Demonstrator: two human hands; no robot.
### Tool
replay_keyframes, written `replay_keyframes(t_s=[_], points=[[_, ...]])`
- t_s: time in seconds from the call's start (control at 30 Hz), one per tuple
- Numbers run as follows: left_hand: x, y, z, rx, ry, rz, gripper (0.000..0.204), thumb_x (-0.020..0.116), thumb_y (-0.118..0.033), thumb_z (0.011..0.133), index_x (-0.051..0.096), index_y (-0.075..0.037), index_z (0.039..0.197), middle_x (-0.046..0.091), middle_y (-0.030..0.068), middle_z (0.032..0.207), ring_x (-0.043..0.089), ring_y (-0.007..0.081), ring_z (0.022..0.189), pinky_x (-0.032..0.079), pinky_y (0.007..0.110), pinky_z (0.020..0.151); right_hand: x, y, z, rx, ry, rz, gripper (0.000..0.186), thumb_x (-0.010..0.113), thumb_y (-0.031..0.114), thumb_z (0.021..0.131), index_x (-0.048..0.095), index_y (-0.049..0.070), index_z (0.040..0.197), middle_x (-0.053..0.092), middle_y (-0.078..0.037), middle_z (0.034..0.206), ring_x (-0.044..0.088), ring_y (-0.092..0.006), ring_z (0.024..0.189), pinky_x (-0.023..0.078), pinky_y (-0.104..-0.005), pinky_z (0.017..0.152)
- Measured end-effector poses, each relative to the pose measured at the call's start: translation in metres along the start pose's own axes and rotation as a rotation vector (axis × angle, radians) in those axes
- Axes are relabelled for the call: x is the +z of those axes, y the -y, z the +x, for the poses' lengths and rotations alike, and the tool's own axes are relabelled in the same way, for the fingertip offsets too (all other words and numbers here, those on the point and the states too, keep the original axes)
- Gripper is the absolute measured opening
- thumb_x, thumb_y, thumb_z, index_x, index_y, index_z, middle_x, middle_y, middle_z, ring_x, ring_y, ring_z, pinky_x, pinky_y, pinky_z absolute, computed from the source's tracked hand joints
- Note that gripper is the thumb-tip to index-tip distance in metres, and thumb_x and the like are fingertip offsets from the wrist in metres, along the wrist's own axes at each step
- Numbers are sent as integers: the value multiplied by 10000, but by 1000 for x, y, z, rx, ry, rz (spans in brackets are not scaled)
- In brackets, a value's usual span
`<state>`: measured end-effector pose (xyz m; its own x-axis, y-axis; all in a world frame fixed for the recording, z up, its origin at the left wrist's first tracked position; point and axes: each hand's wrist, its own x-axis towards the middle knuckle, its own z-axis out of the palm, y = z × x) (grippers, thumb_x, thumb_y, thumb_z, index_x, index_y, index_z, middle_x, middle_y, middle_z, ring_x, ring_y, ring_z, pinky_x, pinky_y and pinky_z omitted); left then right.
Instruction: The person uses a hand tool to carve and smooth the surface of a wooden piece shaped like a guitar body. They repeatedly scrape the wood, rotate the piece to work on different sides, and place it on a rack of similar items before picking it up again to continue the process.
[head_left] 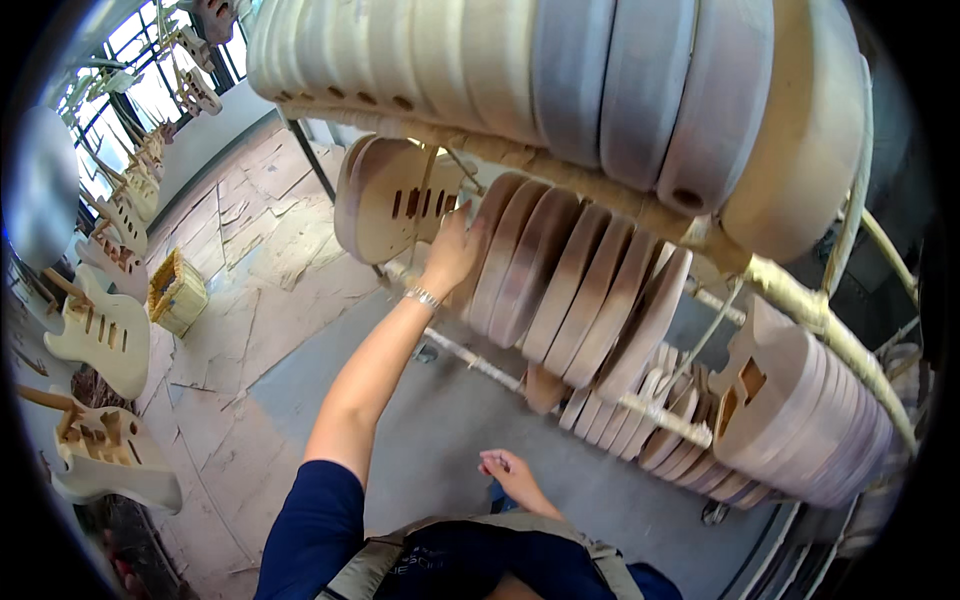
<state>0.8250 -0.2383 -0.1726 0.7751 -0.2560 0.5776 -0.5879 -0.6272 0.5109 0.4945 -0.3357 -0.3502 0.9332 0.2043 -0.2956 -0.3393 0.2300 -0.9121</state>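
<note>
My left hand (pixel 454 250), with a metal watch band at the wrist, is stretched to the middle level of a rack. It closes on the near-left end of a row of brownish wooden guitar bodies (pixel 512 255), at the edge of the first body; some fingers are hidden. Just left of that hand, a pale guitar body (pixel 385 205) with dark slots hangs apart from the row. My right hand (pixel 515 478) is low near my waist, its fingers curled. Whether anything lies inside them cannot be seen.
Large pale and greyish bodies (pixel 650 85) fill the upper level on a wrapped bar (pixel 790 290). More bodies (pixel 800 410) stand lower right. At left, slotted guitar bodies (pixel 105 330) hang on sticks beside a yellowish basket (pixel 178 292). Worn sheets (pixel 240 240) cover the floor.
</note>
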Motion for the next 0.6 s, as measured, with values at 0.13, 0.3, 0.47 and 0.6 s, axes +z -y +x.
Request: replay_keyframes(t_s=[0.13, 0.3, 0.47, 0.6], points=[[68, 32, 65, -271, 147, -24, 502, 508, -377, 820, 523, 36, 1105, 577, 283, 993, 559, 421, 927, 453, 441, 803, -34, -2, 12, 27, -62, 46, 289, 524, 211, 912, 546, -12, 1096, 613, -79, 900, 560, -123, 838, 441, -242, 773], [45, 37, 89, -258, 515, 282, 571, 563, -505, 726, 641, 38, 884, 612, 271, 851, 598, 381, 859, 468, 417, 778, -46, -7, 67, 230, -6, 176, 330, 500, 281, 921, 546, 21, 1120, 621, -69, 940, 578, -133, 850, 449, -250, 782], [-20, 4, 16, -273, 277, 199, 578, 615, -517, 711, 604, -24, 1012, 644, 191, 784, 633, 326, 724, 480, 377, 704, -28, -29, 190, 170, 11, 636, 651, 413, 481, 907, 275, 44, 1369, 349, -104, 1390, 344, -212, 1278, 280, -348, 1038], [-92, -9, -75, -430, 222, 19, 586, 635, -513, 721, 587, 9, 984, 635, 200, 754, 634, 322, 669, 493, 376, 651, 1, -25, 253, 189, 134, 986, 795, 403, 603, 845, 198, 72, 1400, 242, -82, 1444, 231, -254, 1328, 171, -396, 1079]])
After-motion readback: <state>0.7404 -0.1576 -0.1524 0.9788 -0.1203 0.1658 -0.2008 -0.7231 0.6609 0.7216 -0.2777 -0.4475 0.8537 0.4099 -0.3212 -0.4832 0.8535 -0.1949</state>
